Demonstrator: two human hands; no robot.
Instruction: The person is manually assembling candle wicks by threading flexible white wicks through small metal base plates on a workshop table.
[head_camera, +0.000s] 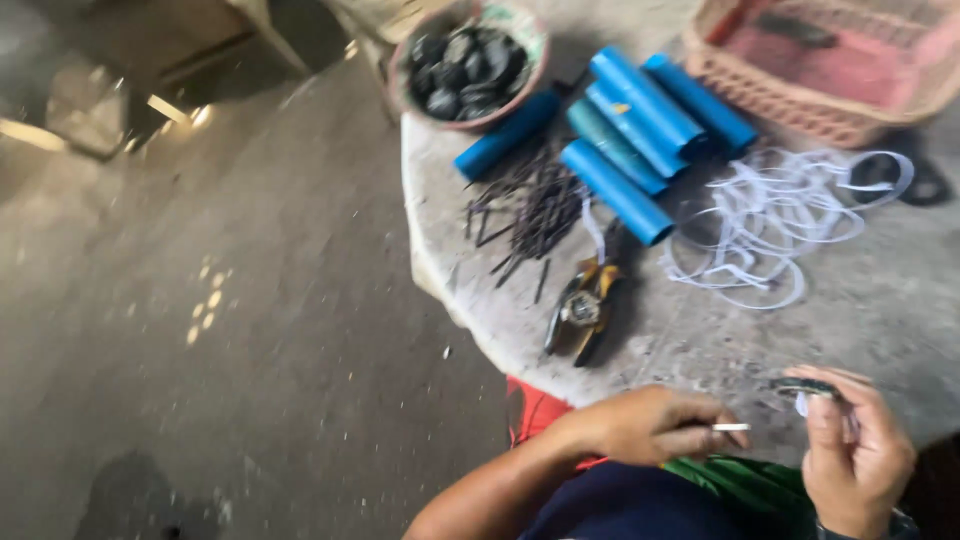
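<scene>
Left hand (655, 425): curled shut, thumb and fingers pinched on a small pale strip piece (731, 427) that sticks out toward the other hand.
Right hand (850, 450): closed around a small dark round part (805, 386) held at its fingertips, with a bit of white strip under it; blur hides the exact grip.
Where the work sits: both pieces are off the desk (880, 300), held low over the person's lap, the two hands near each other but apart.
Risk, dropping: the pieces are tiny and pinched only at the tips; a slip could send either one down to the floor (250, 330) just left of the left hand.
Risk, cutter: the yellow-handled snips (583, 305) lie just ahead of the left hand near the desk edge; a careless reach could nudge them off or catch a finger.
Risk, tangle: the loose white strips (775, 215) lie in loops ahead of the right hand and could snag and drag.
Risk, rolling: the blue tubes (640, 125) lie stacked farther ahead and might roll into the dark nails (535, 205) scattered beside them.
Bowl (470, 65): round, far ahead of the left hand, filled with dark roundish pieces.
Basket (830, 60): woven, pinkish, far ahead of the right hand; one dark object inside, too blurred to name.
</scene>
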